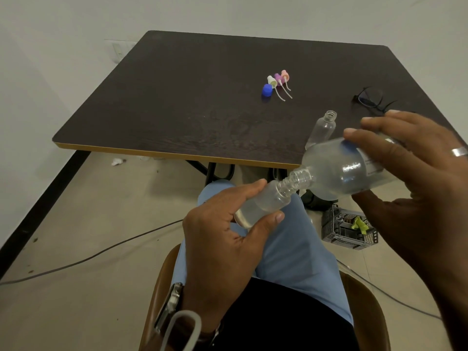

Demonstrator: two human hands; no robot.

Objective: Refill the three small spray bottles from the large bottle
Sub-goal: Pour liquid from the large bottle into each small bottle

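A dark wood-grain table [192, 97] with a light edge band stands against plain white walls [50, 34]. Beige floor [101, 211], black baseboard [43, 198], trailing cable [101, 252], possibly a wall outlet [117, 52].

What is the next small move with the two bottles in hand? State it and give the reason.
Probably keep the large bottle tipped and go on pouring. The right hand holds it with its neck meeting the mouth of the small bottle, which the left hand grips over the lap, only partly filled. Another small bottle stands open on the table.
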